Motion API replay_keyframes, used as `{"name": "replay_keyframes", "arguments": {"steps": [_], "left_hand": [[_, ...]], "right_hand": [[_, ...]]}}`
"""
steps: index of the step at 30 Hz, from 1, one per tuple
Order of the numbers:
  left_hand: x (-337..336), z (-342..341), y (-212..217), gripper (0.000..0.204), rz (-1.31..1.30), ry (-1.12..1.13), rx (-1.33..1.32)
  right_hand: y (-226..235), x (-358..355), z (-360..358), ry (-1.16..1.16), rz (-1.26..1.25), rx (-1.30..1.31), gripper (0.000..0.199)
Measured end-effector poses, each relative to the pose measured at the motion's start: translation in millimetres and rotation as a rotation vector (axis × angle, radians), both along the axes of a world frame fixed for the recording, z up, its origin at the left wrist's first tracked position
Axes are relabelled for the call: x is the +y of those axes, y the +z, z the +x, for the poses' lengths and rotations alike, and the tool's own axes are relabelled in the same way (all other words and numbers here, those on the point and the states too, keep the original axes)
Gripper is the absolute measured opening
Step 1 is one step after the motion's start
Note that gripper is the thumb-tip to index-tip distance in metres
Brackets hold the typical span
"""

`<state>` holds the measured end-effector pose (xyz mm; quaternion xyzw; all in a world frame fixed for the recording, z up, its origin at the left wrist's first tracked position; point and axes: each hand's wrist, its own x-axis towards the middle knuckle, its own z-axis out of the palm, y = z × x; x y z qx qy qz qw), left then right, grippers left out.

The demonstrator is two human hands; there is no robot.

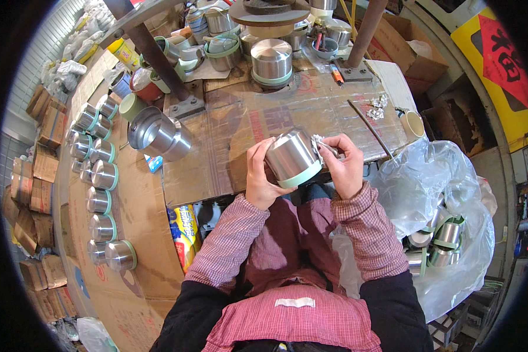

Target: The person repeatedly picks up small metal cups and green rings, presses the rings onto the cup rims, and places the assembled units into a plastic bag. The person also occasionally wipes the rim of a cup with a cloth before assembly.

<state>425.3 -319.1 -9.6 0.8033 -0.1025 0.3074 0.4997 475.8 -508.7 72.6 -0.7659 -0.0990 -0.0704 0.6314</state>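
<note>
Canister [292,157] is in both hands, up over the near edge of the bench [229,158], just above the lap. Left hand [258,173] has a wide grip round the left side, thumb low by the mint band — probably carrying most of the weight, so the right is free for finer work. Right hand [345,164] has a narrow grip: thumb and fingers pinch a white wad [317,142] against the upper right of the wall. Cloth or paper, can't tell. Canister is tilted, band end down and toward the body, which likely puts the steel side in easy view and reach. Another canister-like steel piece [271,58] stands band-down under a round plate [268,12], between two posts [366,35]; looks centred there so the plate lines up with it. Steel pot [170,141] sits left, near the left post's foot. Finished-looking pieces [104,174] are lined up on cardboard at far left, seemingly standing on their bands — tidy rows, presumably easy to count and less likely to knock. Clear bag [452,281] at the right holds more steel pieces loosely heaped, within right-hand reach. Thin rod [369,126] lies on the bench's right side, near crumpled scraps [377,107].
</note>
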Motion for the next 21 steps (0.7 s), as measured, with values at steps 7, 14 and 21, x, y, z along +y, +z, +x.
{"name": "replay_keyframes", "arguments": {"steps": [7,14,21], "left_hand": [[-1,4,-2,0.121,0.016,0.009,-0.012],[0,3,-3,0.118,-0.022,-0.004,-0.038],[2,3,-5,0.118,0.057,0.029,-0.006]], "right_hand": [[-8,13,-24,0.08,-0.423,-0.57,0.021],[-1,5,-7,-0.046,-0.177,-0.216,0.012],[-1,5,-13,-0.06,-0.422,-0.446,0.016]]}}
